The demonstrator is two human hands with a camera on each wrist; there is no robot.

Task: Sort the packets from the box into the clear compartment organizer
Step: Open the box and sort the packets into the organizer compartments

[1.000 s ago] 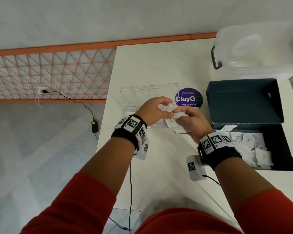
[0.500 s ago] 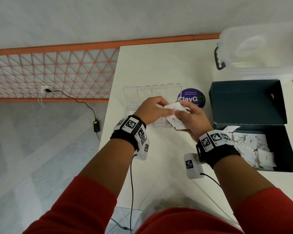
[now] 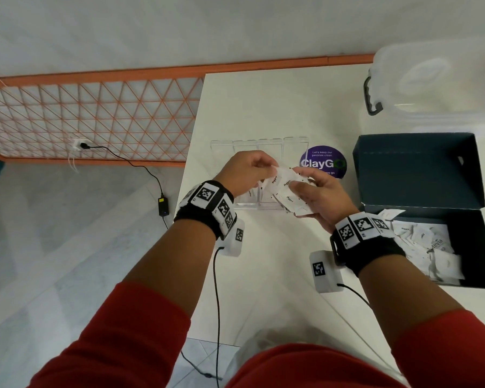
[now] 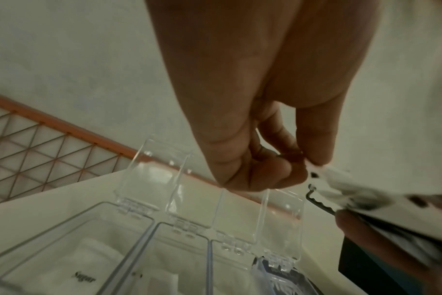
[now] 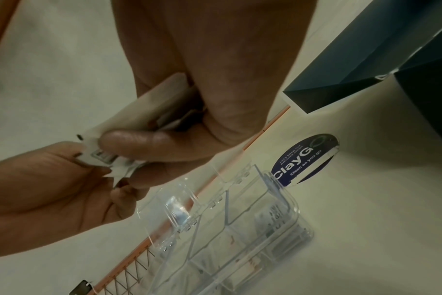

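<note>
White counter (image 3: 263,113) is carrying everything. Frosted lidded tub (image 3: 437,88) is sitting at 1 o'clock, far corner. Dark box (image 3: 420,175) is sitting at 3 o'clock with its flap standing open; loose white packets (image 3: 429,247) are piling up in its tray, just behind the right wrist. Clear compartment organizer (image 3: 263,152) is sitting at 12 o'clock of the hands, all lids tipped open toward the far edge. The left wrist view is showing a "Sugar" packet (image 4: 86,277) lying in the leftmost compartment; other compartments are holding something white too, too blurry to read. Purple round ClayGo sticker (image 3: 323,163) is lying flat between organizer and box, partly hidden by the right hand.

Right hand (image 3: 319,200) is hovering above the organizer's near edge, fingers curled round a fanned stack of pepper packets (image 3: 286,191), thumb pressing on top. Left hand (image 3: 247,175) is meeting it at the stack's 9 o'clock edge, thumb and forefinger pinching the corner of the top packet, other fingers tucked in. Both hands are off the counter.
</note>
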